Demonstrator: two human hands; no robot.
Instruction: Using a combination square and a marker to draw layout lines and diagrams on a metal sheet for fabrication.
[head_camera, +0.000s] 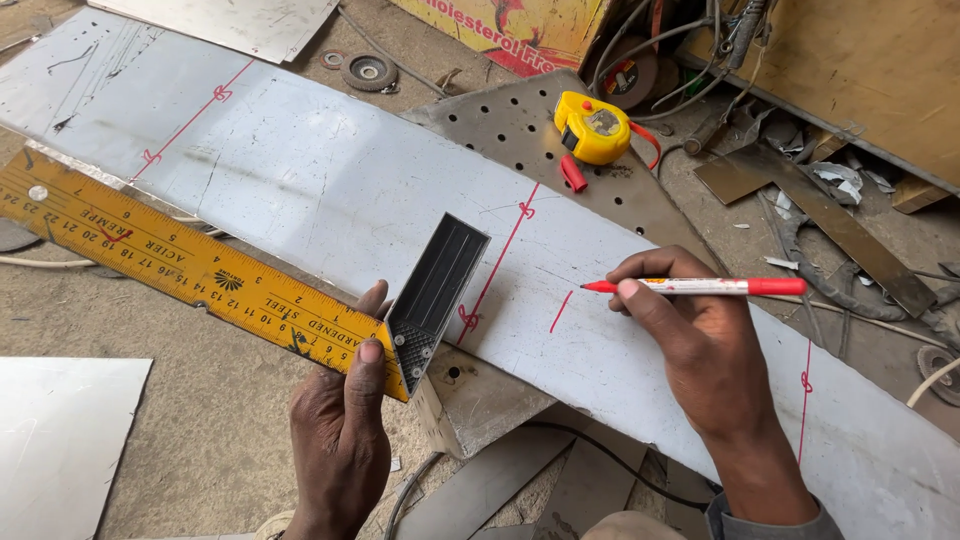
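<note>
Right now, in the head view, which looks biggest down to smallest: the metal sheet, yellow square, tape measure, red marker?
1. metal sheet
2. yellow square
3. red marker
4. tape measure, though it lies farther away, so unsure against the marker.

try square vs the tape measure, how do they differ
The try square is a long flat yellow blade with a dark stock, gripped by the left hand; the tape measure is a compact rounded case lying untouched on perforated plate. Both are yellow measuring tools.

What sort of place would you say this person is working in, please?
Probably a metal fabrication workshop: a long sheet-metal strip marked with red lines, a try square, a tape measure, and grinding discs on the dusty floor.
</note>
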